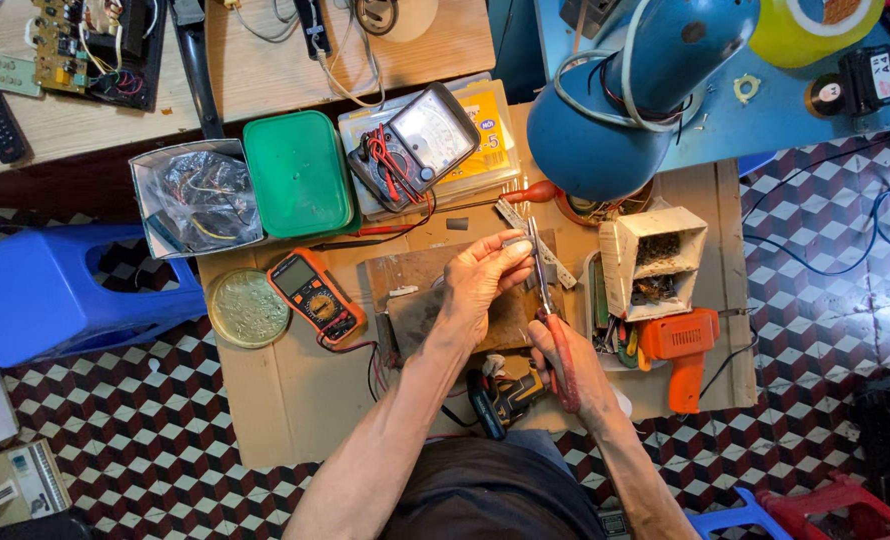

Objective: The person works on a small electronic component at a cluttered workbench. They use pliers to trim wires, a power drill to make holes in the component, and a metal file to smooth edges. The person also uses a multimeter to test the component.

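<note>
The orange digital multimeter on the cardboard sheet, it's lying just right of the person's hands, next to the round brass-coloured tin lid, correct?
Not quite. The head view shows the orange digital multimeter lying left of the hands, not right. It does lie on the cardboard sheet, next to the round brass-coloured tin lid.

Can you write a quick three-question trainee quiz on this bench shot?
1. True or false: the right hand grips red-handled pliers.
2. Which lies nearest the round brass-coloured dish? A) orange digital multimeter B) orange soldering gun C) blue lamp
3. What does the left hand pinch at its fingertips?

Key:
1. True.
2. A.
3. A small grey part, too small to identify, held against the pliers' tip.
</note>
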### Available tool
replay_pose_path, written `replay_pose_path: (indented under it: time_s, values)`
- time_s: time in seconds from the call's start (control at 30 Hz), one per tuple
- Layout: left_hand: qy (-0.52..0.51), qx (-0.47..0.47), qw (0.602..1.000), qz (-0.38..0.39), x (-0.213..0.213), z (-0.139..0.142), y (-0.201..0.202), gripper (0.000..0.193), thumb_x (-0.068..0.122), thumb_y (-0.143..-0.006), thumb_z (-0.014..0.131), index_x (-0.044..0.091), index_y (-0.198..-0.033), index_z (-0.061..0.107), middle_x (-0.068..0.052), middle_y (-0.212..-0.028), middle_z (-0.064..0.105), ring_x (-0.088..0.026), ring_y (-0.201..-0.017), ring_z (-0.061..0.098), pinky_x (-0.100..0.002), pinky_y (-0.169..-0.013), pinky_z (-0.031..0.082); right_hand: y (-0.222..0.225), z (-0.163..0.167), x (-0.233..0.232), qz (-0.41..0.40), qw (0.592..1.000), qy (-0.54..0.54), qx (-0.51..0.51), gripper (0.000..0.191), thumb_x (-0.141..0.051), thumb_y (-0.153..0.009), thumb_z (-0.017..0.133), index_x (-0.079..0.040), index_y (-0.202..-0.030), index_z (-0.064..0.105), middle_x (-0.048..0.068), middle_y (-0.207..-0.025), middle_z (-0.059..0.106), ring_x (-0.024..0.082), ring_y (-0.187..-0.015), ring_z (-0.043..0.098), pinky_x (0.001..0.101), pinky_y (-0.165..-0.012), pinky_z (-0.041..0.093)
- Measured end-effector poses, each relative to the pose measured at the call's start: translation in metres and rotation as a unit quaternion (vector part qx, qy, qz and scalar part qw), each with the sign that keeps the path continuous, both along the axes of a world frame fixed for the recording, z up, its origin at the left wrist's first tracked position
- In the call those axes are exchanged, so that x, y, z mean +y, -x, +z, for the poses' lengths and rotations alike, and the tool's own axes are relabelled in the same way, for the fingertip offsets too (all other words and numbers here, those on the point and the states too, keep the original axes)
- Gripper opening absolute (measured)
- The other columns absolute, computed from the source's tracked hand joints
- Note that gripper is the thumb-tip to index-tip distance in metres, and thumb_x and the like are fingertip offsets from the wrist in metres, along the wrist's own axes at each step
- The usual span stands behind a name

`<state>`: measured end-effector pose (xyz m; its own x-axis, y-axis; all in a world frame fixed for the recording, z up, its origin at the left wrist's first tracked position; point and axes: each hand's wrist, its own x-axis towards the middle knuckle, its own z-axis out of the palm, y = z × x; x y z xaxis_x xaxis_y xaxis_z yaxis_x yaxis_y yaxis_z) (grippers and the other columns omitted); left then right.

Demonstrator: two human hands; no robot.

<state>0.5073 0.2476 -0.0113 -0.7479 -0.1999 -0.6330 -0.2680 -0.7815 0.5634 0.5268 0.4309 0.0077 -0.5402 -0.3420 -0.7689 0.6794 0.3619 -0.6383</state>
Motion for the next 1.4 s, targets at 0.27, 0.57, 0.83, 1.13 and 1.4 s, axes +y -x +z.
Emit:
replay_pose_path:
  time_s: [0.27, 0.57, 0.83, 1.13, 1.4]
  values:
    - [-0.025, 0.017, 0.999, -0.024, 0.021, -0.015, -0.031, 0.03, 0.01, -0.092, 0.075, 0.001, -0.12, 0.07, -0.007, -0.101, 0.075, -0.012, -0.087, 0.072, -0.024, -0.08, 0.061, -0.031, 0.013, 0.012, 0.027, 0.993, -0.1, 0.048, 0.043, -0.049, -0.092, 0.065, -0.008, -0.102, 0.063, 0.004, -0.064, 0.054, 0.014, -0.053, 0.05, 0.0289, -0.048, 0.039]
    - [-0.08, 0.051, 0.994, -0.055, 0.016, -0.022, -0.072, 0.026, 0.014, -0.098, 0.067, 0.004, -0.122, 0.067, -0.006, -0.112, 0.073, -0.016, -0.101, 0.07, -0.031, -0.094, 0.058, -0.05, 0.058, 0.01, 0.154, 0.929, -0.248, 0.228, 0.056, -0.058, -0.084, 0.07, -0.007, -0.103, 0.06, 0.021, -0.084, 0.072, 0.04, -0.085, 0.072, 0.0478, -0.074, 0.054]
    - [-0.061, 0.029, 0.995, -0.075, 0.029, -0.026, -0.081, 0.024, 0.015, -0.097, 0.07, 0.002, -0.118, 0.069, -0.005, -0.103, 0.073, -0.014, -0.093, 0.07, -0.028, -0.089, 0.059, -0.061, 0.034, 0.028, 0.128, 0.965, -0.196, 0.116, 0.051, -0.055, -0.09, 0.067, -0.005, -0.095, 0.058, 0.016, -0.07, 0.065, 0.029, -0.067, 0.066, 0.0407, -0.064, 0.051]
    - [-0.031, -0.001, 0.997, -0.07, 0.062, -0.029, -0.066, 0.024, 0.015, -0.093, 0.072, 0.0, -0.111, 0.071, -0.007, -0.094, 0.074, -0.012, -0.081, 0.071, -0.026, -0.079, 0.062, -0.071, -0.013, 0.062, -0.035, 0.999, 0.018, -0.025, 0.048, -0.052, -0.096, 0.057, -0.004, -0.098, 0.06, 0.0, -0.065, 0.051, 0.011, -0.053, 0.048, 0.0244, -0.047, 0.038]
    - [-0.019, -0.001, 0.997, -0.069, 0.08, -0.03, -0.068, 0.025, 0.016, -0.092, 0.073, -0.001, -0.11, 0.071, -0.009, -0.094, 0.075, -0.014, -0.079, 0.073, -0.026, -0.076, 0.062, -0.073, -0.006, 0.083, -0.023, 0.997, 0.067, -0.039, 0.054, -0.056, -0.096, 0.052, -0.004, -0.107, 0.06, -0.001, -0.073, 0.052, 0.01, -0.063, 0.052, 0.0238, -0.058, 0.044]
